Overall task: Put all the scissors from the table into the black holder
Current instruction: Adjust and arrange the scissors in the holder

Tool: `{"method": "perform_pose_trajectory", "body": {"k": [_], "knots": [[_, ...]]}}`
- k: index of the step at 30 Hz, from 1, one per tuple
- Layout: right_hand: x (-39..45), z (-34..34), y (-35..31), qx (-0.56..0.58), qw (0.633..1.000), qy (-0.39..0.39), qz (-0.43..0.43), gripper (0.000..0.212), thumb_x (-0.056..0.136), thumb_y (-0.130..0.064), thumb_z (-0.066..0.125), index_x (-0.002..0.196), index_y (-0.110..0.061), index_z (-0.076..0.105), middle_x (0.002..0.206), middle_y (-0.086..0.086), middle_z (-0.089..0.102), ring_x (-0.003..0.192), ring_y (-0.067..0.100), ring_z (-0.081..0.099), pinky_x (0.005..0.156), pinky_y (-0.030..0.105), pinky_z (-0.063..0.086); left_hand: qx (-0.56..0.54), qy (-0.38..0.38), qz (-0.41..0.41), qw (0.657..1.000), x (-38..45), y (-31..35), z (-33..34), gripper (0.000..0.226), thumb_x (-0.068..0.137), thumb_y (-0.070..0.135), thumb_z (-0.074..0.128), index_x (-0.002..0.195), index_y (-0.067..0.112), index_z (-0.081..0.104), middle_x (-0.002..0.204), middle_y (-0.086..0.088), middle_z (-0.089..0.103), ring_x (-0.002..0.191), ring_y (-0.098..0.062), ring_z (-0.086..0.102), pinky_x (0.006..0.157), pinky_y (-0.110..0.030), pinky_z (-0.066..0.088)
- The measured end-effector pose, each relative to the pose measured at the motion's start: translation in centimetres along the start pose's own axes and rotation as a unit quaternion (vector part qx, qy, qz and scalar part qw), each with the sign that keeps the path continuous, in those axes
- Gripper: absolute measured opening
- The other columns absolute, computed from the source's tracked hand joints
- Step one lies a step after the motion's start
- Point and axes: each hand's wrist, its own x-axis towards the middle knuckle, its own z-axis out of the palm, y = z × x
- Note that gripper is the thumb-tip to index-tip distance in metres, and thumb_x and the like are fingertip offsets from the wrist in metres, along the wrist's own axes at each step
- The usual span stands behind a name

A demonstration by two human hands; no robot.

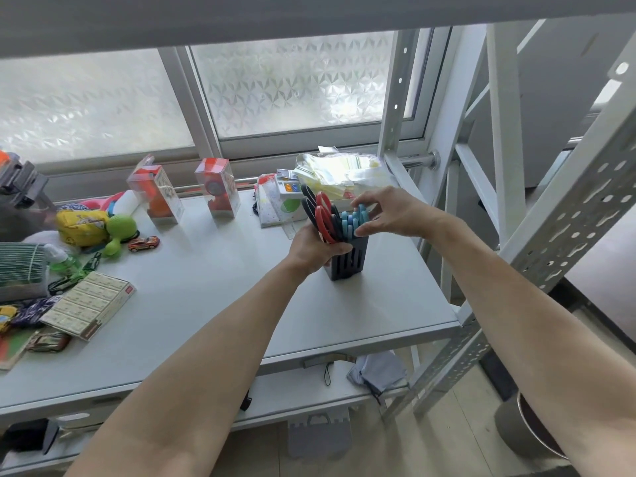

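2 hands in view: both are at the black holder, near the right end of the grey table [213, 304].
Black holder [347, 261]: I see it standing upright on the table, slotted front wall facing me, well in from the near edge.
Left hand [311, 251]: I read it as wrapped around the holder's left side, thumb across the front upper edge, fingers closed on the holder.
Right hand [389, 211]: fingers curled and pinched on the blue scissors' handles from above and from the right; thumb low, fingertips [358, 203] on top.
Blue scissors [354, 220]: handles up, standing in the right part of the holder; I cannot tell how many pairs.
Red scissors [323, 218]: 2 red loops rise from the left part of the holder, just above my left hand.
Dark scissors [308, 201]: black loops behind and beside the red ones, also in the holder.
Table surface around the holder: I see no loose scissors on it.
Left end of table: a beige flat box [91, 304], a small red toy car [144, 243], a green toy [118, 232] and a yellow pouch [81, 227], all well apart from the holder.
Rear of table: 2 clear boxes with red contents [216, 187] stand upright; a clear bag of pale yellow packets [339, 172] lies just behind the holder.
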Motion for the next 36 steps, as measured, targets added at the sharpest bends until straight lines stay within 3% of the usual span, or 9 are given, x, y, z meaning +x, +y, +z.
{"method": "perform_pose_trajectory", "body": {"k": [7,11,17,22,24,26,29,32,36], "knots": [[0.3,1.7,0.3,0.026,0.996,0.083,-0.005,0.049,0.075,-0.034,0.08,0.114,-0.007,0.067,0.101,0.01,0.07,0.091,0.023,0.066,0.087,0.039,0.055,-0.004,0.0,-0.01,1.0,0.2,0.1,-0.2,0.05,0.076,0.013,0.082,0.123,0.006,0.064,0.097,-0.015,0.071,0.067,-0.024,0.062,0.065,-0.037,0.06],[0.0,2.8,1.2,-0.004,0.996,0.091,-0.008,0.055,0.076,-0.038,0.078,0.125,-0.017,0.064,0.11,0.001,0.061,0.087,0.014,0.059,0.068,0.016,0.043,-0.001,-0.005,-0.003,1.0,0.4,0.2,-0.2,0.055,0.076,0.013,0.082,0.126,0.008,0.061,0.098,-0.01,0.07,0.065,-0.019,0.063,0.061,-0.033,0.06],[0.3,2.6,1.9,-0.097,0.993,0.063,0.037,0.068,0.078,-0.053,0.071,0.138,-0.03,0.051,0.128,0.003,0.059,0.108,0.02,0.058,0.086,0.037,0.048,-0.001,-0.006,0.006,1.0,0.3,0.2,0.3,0.059,0.074,0.012,0.083,0.129,0.01,0.06,0.1,-0.01,0.07,0.065,-0.016,0.061,0.061,-0.033,0.059],[0.2,2.9,2.1,0.04,0.998,0.008,0.045,0.066,0.087,-0.052,0.06,0.147,-0.03,0.039,0.132,0.006,0.06,0.112,0.022,0.058,0.097,0.039,0.047,-0.014,-0.041,0.019,0.999,-0.5,-0.1,-0.6,0.059,0.08,0.017,0.079,0.134,0.012,0.056,0.106,-0.007,0.068,0.078,-0.014,0.064,0.06,-0.023,0.058],[0.0,3.4,2.2,0.081,0.995,-0.013,0.053,0.08,0.085,-0.057,0.059,0.151,-0.025,0.028,0.14,0.001,0.052,0.112,0.019,0.054,0.093,0.035,0.047,-0.016,-0.074,0.03,0.997,-0.6,-0.4,-1.6,0.068,0.079,0.024,0.081,0.139,0.018,0.049,0.119,-0.005,0.065,0.087,-0.013,0.067,0.062,-0.022,0.059],[-0.4,4.3,2.5,0.098,0.993,-0.028,0.059,0.096,0.079,-0.056,0.067,0.154,-0.026,0.015,0.139,-0.01,0.04,0.108,0.015,0.051,0.086,0.032,0.049,0.0,-0.106,0.019,0.994,-0.6,-0.3,-2.7,0.077,0.077,0.027,0.082,0.143,0.023,0.041,0.125,-0.001,0.062,0.083,-0.014,0.069,0.064,-0.023,0.057],[-0.6,5.4,3.6,0.154,0.986,-0.023,0.054,0.098,0.078,-0.045,0.075,0.153,-0.036,0.013,0.149,-0.006,0.035,0.101,0.017,0.058,0.079,0.025,0.051,-0.03,-0.137,-0.023,0.99,-0.5,0.2,-4.0,0.079,0.077,0.025,0.082,0.143,0.025,0.037,0.129,0.005,0.057,0.074,-0.015,0.062,0.069,-0.028,0.053],[-0.3,5.6,3.6,0.18,0.982,-0.01,0.053,0.089,0.079,-0.034,0.078,0.149,-0.042,0.024,0.134,0.005,0.043,0.091,0.014,0.058,0.076,0.026,0.055,-0.062,-0.165,-0.049,0.983,-0.2,0.9,-4.6,0.065,0.079,0.02,0.08,0.137,0.021,0.048,0.12,-0.002,0.064,0.081,-0.016,0.059,0.075,-0.03,0.05],[-0.1,6.3,3.3,0.192,0.98,0.033,0.043,0.071,0.078,-0.024,0.08,0.136,-0.042,0.043,0.112,0.013,0.055,0.09,0.015,0.06,0.066,0.021,0.058,-0.055,-0.122,-0.035,0.99,0.0,1.3,-4.2,0.024,0.081,0.019,0.078,0.103,0.019,0.067,0.093,-0.003,0.07,0.086,-0.018,0.061,0.075,-0.028,0.052]]}}
